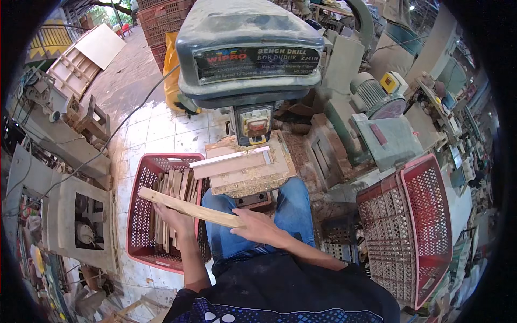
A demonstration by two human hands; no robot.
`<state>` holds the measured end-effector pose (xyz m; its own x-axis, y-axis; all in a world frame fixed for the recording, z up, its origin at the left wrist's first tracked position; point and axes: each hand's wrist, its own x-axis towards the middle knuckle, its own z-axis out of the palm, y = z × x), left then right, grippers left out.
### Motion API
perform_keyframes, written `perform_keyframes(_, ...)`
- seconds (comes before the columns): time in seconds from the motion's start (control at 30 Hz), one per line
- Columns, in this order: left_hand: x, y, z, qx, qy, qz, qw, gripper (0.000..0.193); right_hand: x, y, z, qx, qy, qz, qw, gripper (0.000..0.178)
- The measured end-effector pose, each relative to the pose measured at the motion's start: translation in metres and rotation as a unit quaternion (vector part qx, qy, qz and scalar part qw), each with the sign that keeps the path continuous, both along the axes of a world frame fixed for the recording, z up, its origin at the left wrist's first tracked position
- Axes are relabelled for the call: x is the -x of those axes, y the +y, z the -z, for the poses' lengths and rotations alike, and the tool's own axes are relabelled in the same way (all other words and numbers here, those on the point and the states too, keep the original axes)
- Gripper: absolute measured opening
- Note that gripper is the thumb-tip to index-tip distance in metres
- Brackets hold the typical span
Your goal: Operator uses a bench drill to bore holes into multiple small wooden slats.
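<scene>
- Wooden strip (189, 208): both hands are holding it above the left thigh and the right part of the red crate (171, 156); it is sloping slightly across the body.
- Right hand (259, 226): fingers are closing round the strip's near end.
- Left hand (176, 219): supporting from beneath, toward the far end; fingertips are partly hidden, exact grip cannot be told.
- Step in hand (judged): the person is handling or checking one piece between crate and drill press (250, 59).
- Next move (judged): placing it at the drill would be calling for lifting forward and squaring against the pale guide strip (229, 156).
- In the way: a flat board (226, 168) is lying along that guide; chips are littering the work table (245, 187).
- Farther out: more strips (166, 237) are filling the crate; a cable (116, 129) is trailing at left; a second red crate (431, 215) is leaning at right, below a motor (371, 91).
</scene>
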<state>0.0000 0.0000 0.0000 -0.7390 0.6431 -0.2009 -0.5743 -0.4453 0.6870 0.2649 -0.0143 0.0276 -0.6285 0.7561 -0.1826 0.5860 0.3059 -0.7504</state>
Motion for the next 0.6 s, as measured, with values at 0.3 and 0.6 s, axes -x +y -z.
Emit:
perform_keyframes(0.3,0.012,-0.031,-0.009,0.108,0.791,0.271,0.539,0.067,-0.026,0.011,0.025,-0.078,0.053,-0.074,0.993,0.045)
perform_keyframes(0.6,0.003,-0.081,0.017,0.170,0.684,0.408,0.580,0.052,-0.019,0.044,0.017,-0.061,0.196,-0.048,0.978,0.048)
